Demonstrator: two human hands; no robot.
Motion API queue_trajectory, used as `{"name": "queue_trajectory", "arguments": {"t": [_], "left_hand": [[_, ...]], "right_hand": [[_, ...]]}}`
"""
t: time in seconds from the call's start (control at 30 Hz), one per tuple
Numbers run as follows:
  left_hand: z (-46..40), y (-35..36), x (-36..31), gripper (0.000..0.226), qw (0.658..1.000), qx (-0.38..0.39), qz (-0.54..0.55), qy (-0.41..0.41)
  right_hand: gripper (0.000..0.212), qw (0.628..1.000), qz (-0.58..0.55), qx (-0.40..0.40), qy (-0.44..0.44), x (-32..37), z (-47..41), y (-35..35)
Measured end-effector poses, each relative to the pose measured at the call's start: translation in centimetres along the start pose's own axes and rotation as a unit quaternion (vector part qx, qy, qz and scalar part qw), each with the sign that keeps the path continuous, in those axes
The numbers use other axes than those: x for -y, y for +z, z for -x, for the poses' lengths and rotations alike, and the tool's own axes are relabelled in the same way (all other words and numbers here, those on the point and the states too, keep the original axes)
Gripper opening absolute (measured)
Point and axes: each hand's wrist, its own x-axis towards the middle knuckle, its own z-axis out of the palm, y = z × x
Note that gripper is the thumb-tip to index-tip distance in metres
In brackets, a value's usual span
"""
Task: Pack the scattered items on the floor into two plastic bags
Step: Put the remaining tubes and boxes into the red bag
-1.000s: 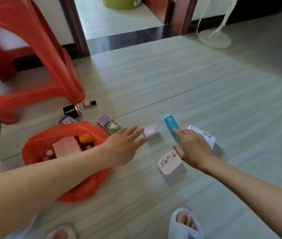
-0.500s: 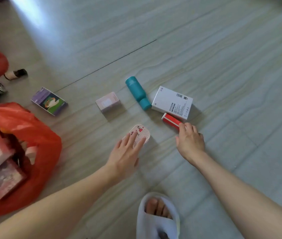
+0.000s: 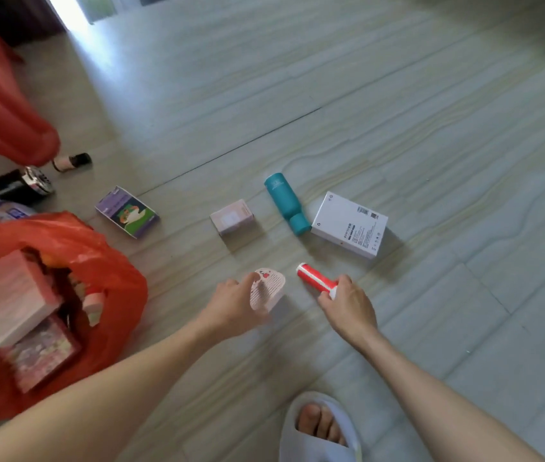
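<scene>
The right hand [image 3: 348, 303] now pinches the white end of the small red tube [image 3: 316, 281], which half a second ago lay against the white box [image 3: 351, 225] with the fingers only touching it; it has since been drawn clear of the box, toward six o'clock; the left hand [image 3: 236, 306] has closed its fingers and thumb round the pink rounded packet [image 3: 269, 290] and tipped it up off the floor, where before the fingers merely lay over it; so both hands have gone from reaching to holding, and two more items look ready to be carried off

The packet and tube sit side by side, near but apart; the red plastic bag [image 3: 111, 261], open and already holding boxes, lies at about nine o'clock from the left hand; I judge that the likely destination, a short sweep away

Still on the floor at twelve o'clock of the hands: the pink box [image 3: 231, 216], the teal bottle [image 3: 286, 203] just beside the white box, and at ten o'clock the purple carton [image 3: 127, 211]; further toward ten, a dark jar [image 3: 21, 186] and a small vial [image 3: 71, 160] by the red stool [image 3: 1, 105]; no second bag is surely in view
</scene>
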Motion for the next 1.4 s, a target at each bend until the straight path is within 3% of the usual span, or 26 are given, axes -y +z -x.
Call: {"name": "queue_trajectory", "arguments": {"t": [0.1,0.3,0.43,0.5,0.57,0.63,0.7,0.83,0.9,0.97,1.07,1.13,1.23,1.27,1.4], "left_hand": [[3.7,-4.2,1.6,0.061,0.999,0.032,0.018,-0.024],[13.9,-12.8,6.5,0.053,0.981,0.056,-0.182,-0.028],[19.0,-17.7,10.9,0.043,0.992,-0.002,-0.114,-0.056],[20.9,-18.3,14.1,0.040,0.994,-0.068,-0.038,-0.076],[21.7,-17.4,17.6,0.037,0.979,-0.164,0.061,-0.105],[21.5,-15.5,20.4,0.039,0.942,-0.242,0.184,-0.138],[20.7,-13.4,22.3,0.044,0.898,-0.306,0.269,-0.167],[17.7,-10.5,24.9,0.047,0.849,-0.405,0.289,-0.181],[16.1,-9.6,25.9,0.049,0.837,-0.428,0.290,-0.178],[14.8,-9.0,26.7,0.050,0.832,-0.446,0.283,-0.168],[13.6,-8.2,27.6,0.046,0.850,-0.429,0.266,-0.151],[13.3,-7.4,28.0,0.043,0.883,-0.379,0.237,-0.144],[13.5,-6.4,28.4,0.054,0.928,-0.312,0.159,-0.122],[13.7,-6.3,28.3,0.059,0.937,-0.295,0.140,-0.123],[15.0,-7.3,27.4,0.062,0.960,-0.233,0.088,-0.131]], "right_hand": [[0.035,0.998,-0.034,0.025,-0.037,3.4,2.6,-1.4],[0.027,0.975,0.053,0.094,-0.195,13.1,8.7,-5.1],[0.028,0.947,0.090,0.151,-0.269,20.8,12.3,-5.0],[0.020,0.952,0.066,0.174,-0.242,24.0,13.2,-3.7],[0.013,0.965,-0.049,0.200,-0.165,26.6,13.6,-1.2],[0.011,0.958,-0.192,0.203,-0.065,28.9,14.1,2.0],[0.010,0.928,-0.308,0.207,0.020,30.7,14.6,5.5],[0.004,0.852,-0.461,0.218,0.118,32.6,14.9,11.7],[0.028,0.837,-0.496,0.200,0.117,32.9,14.3,13.9],[0.038,0.813,-0.541,0.185,0.112,33.2,13.6,15.1],[0.036,0.770,-0.592,0.212,0.110,33.7,13.2,15.9],[0.035,0.787,-0.565,0.232,0.093,33.7,13.3,16.3],[0.038,0.903,-0.368,0.220,-0.031,32.5,13.8,16.1],[0.040,0.923,-0.307,0.216,-0.081,32.0,14.0,15.9],[0.057,0.935,-0.154,0.220,-0.231,29.7,15.1,13.2]]}}
